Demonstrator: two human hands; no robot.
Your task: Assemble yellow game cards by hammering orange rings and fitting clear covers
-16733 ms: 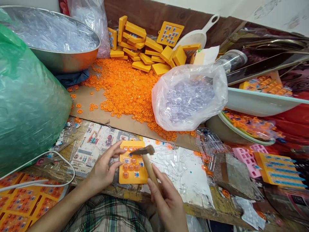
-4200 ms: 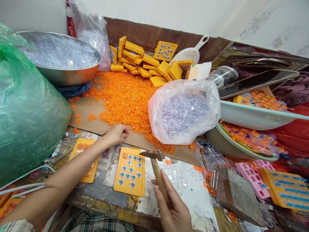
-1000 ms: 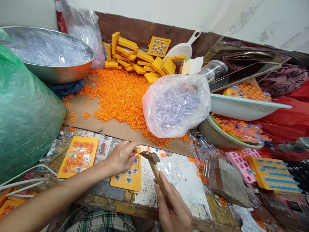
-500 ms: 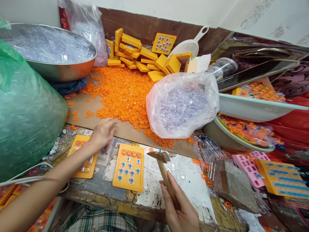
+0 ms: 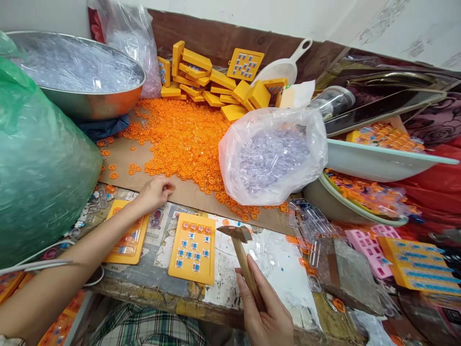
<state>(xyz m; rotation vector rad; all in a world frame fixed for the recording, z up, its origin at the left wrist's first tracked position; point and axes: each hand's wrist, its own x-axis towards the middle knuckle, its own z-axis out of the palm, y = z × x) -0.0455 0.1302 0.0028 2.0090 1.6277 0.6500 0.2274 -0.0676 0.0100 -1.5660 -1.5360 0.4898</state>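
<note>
My right hand is closed round the wooden handle of a small hammer, its metal head raised at the far end of the grip. My left hand is over the cardboard at the near edge of a heap of orange plastic rings. Its fingers are curled together, and what they hold, if anything, is hidden. Between my hands lies a yellow mould plate with small blue-and-clear pieces in it and a top row of orange rings. Under my left forearm is a second yellow plate, partly covered.
A white plastic bag of clear parts stands behind the hammer. Stacked yellow plates lie at the back. On the left are a metal bowl and a green bag; on the right, a stone block and basins.
My left hand has drawn its fingers together beside the orange rings, where they were looser and blurred before. The hammer in my right hand has shifted only slightly to the left.
</note>
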